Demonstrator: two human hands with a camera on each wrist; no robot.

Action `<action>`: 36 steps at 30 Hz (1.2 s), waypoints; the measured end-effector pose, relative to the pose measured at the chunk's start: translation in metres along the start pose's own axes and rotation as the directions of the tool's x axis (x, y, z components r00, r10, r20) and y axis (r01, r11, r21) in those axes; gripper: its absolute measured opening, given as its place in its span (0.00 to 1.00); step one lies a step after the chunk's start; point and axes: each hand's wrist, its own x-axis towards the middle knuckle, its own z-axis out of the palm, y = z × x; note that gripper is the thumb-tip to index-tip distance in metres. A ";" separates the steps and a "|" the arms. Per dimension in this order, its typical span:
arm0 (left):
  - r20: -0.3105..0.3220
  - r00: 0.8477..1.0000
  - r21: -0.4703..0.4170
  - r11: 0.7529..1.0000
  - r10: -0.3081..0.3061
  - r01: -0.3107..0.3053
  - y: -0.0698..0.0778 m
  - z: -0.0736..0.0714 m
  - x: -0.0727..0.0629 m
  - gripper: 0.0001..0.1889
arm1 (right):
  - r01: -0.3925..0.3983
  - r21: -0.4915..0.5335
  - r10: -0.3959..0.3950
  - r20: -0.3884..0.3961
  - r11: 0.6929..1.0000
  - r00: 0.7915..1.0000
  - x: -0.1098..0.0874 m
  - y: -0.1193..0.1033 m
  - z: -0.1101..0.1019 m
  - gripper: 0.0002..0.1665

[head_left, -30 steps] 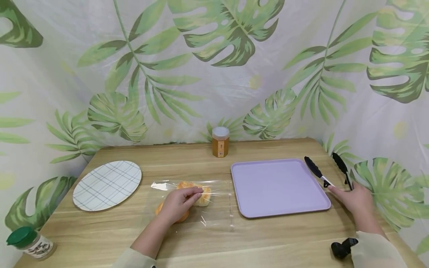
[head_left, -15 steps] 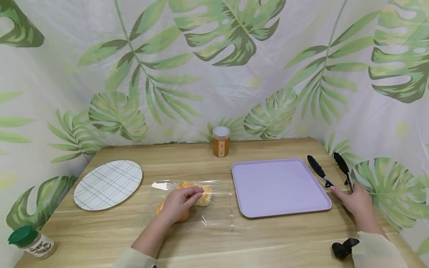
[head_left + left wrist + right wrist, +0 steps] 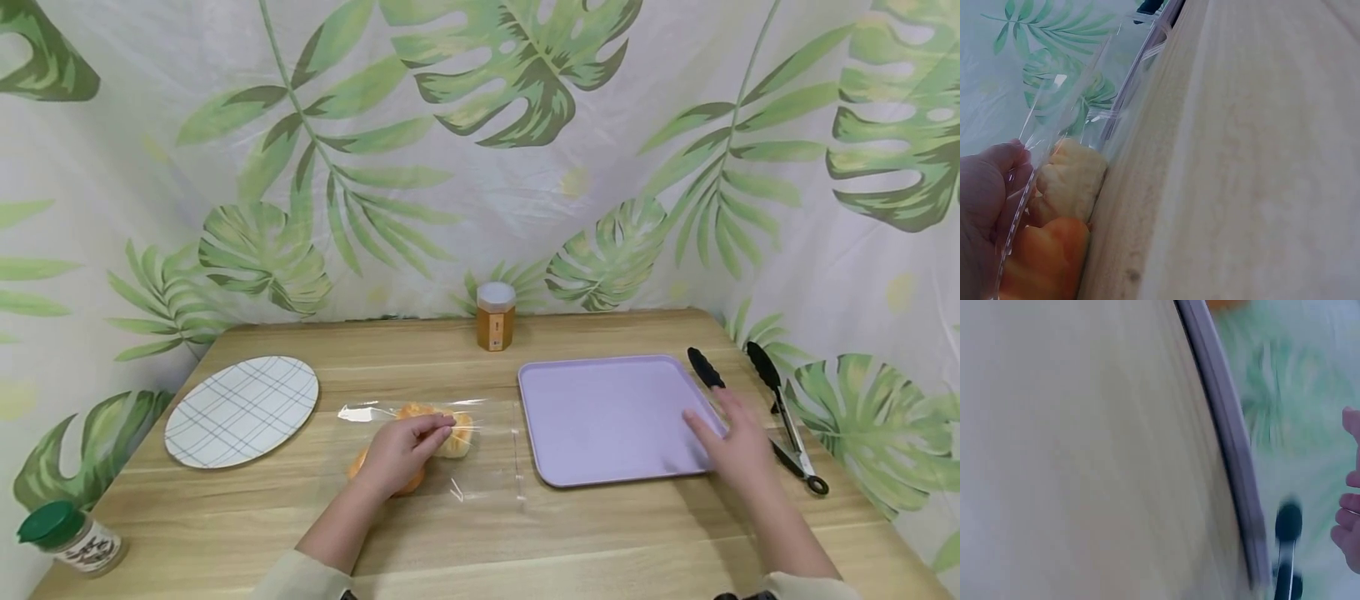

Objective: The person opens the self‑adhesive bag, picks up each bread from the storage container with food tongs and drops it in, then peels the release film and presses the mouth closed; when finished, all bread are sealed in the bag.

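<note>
My left hand (image 3: 401, 450) pinches the upper film of a clear plastic bag (image 3: 491, 479) between thumb and fingertips. Inside the bag lie a pale golden bread roll (image 3: 459, 440) and a more orange bread roll (image 3: 1047, 256), partly hidden by the hand in the head view. My right hand (image 3: 738, 446) hovers over the right edge of a lilac tray (image 3: 607, 417), fingers spread and holding nothing. Just right of it, spread black-and-silver tongs (image 3: 787, 423) lie on the table, one arm partly covered by the hand. The right wrist view shows its fingertips (image 3: 1349, 519) beyond the tray's side.
A white checked oval plate (image 3: 240, 412) lies at the left. A green-lidded shaker jar (image 3: 86, 546) stands at the front left corner. At the back middle is a jar of amber honey (image 3: 495, 321). Leaf-patterned cloth (image 3: 480, 167) hangs behind the table.
My right hand has let go of the tongs and moved left to the tray's edge; the tongs stay lying on the table. My left hand keeps its pinch on the bag.
</note>
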 end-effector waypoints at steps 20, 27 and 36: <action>-0.123 0.979 0.042 0.985 -0.164 0.170 0.006 0.000 0.005 0.12 | -0.142 0.576 -0.163 0.446 0.805 0.880 -0.077 -0.129 0.107 0.25; -0.155 0.974 0.054 0.983 -0.167 0.177 0.008 0.002 0.005 0.12 | -0.310 0.669 -0.102 0.501 0.676 0.859 -0.077 -0.152 0.133 0.34; -0.161 0.971 0.057 0.980 -0.179 0.190 0.010 0.004 0.003 0.12 | -0.429 0.730 -0.008 0.511 0.531 0.860 -0.067 -0.164 0.162 0.35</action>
